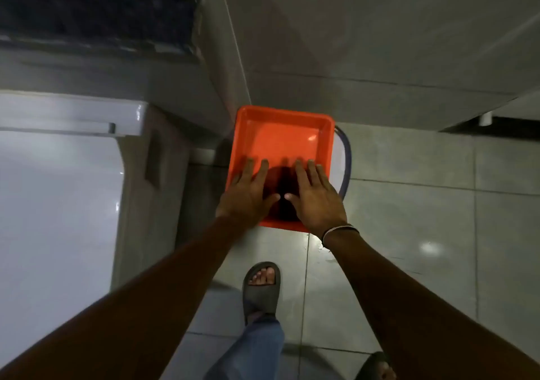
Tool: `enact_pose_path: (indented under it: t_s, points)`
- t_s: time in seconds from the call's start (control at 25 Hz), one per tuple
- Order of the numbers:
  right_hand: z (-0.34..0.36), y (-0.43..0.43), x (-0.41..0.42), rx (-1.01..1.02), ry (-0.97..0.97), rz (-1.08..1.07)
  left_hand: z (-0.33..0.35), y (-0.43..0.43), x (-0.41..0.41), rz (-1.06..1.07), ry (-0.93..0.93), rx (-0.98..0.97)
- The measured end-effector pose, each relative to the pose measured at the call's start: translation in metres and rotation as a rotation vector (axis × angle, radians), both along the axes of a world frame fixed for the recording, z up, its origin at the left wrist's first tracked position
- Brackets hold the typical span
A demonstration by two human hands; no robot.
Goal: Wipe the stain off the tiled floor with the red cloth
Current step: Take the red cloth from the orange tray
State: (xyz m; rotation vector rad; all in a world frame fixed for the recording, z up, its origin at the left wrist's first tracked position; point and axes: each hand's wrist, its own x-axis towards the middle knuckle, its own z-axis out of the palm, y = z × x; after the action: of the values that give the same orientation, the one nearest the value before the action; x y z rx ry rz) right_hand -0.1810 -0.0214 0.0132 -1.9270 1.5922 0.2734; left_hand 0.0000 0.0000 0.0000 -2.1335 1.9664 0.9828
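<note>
The floor (409, 204) is laid in large pale grey glossy tiles with thin dark joints; a light glares off one tile at right, and small wet drops lie on a tile just below the right wrist. A white appliance (58, 204) fills the left side, a dark speckled surface shows at top left, and a grey panel (380, 29) crosses the top right. No writing or brand can be read anywhere.

An orange tub (282, 143) sits on the floor near the middle, a dark hose (347, 160) curving just beside its right wall. Both hands reach over its near half — left hand (248, 192) and right hand (315, 201) flat, fingers (312, 172) spread and holding nothing. A dark shape (282, 195) lies in the tub between them; whether it is the cloth or shadow I cannot tell. One foot in a grey slide (261, 287) stands on the tiles below.
</note>
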Motion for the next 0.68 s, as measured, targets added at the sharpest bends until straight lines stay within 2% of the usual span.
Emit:
enact_pose_path:
  t_s: [0.16, 0.32, 0.52, 0.68]
  points:
    - [-0.042, -0.005, 0.014, -0.037, 0.113, 0.067, -0.044, -0.005, -0.005, -0.011, -0.078, 0.071]
    - [-0.034, -0.011, 0.026, -0.068, 0.079, 0.069, -0.033, -0.011, -0.019, 0.154, 0.067, 0.009]
    - [0.031, 0.015, -0.006, -0.134, -0.206, -0.356, 0.036, 0.010, -0.039, 0.451, 0.296, -0.054]
    - [0.063, 0.080, -0.067, -0.055, -0.414, -0.550, 0.073, 0.063, -0.075, 0.434, 0.366, -0.021]
